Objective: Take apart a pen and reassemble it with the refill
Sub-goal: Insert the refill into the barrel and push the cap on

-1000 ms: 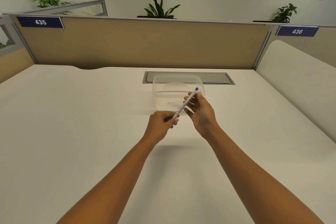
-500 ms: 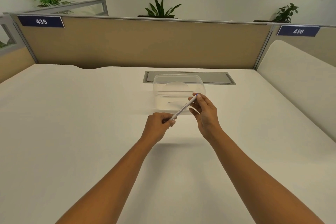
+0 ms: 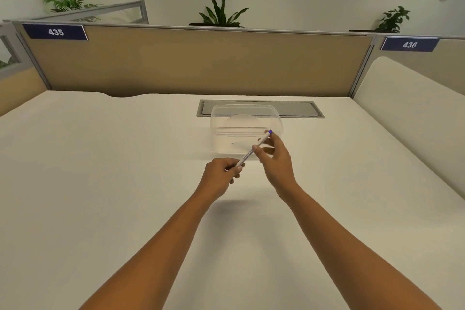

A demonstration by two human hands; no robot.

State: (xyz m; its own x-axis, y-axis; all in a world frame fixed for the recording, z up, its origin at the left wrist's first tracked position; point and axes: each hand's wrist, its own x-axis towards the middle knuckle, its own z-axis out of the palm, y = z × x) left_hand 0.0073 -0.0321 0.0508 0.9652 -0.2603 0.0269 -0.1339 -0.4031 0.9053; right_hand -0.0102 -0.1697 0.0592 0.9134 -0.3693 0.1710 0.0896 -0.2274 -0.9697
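The white tabletop [image 3: 100,184] is bounded by tan partitions [image 3: 196,63] behind and at both sides; wide bare room is left around the arms. A clear container [image 3: 245,118] stands just beyond the hands. The pen [image 3: 254,150] is held tilted above the surface: its lower end is pinched in the left hand [image 3: 220,176], its upper part is held by the right hand [image 3: 275,158], fingers apparently closed round it.

White pen [image 3: 253,150] slanted between both hands — left hand [image 3: 219,176] low, right hand [image 3: 276,158] high.
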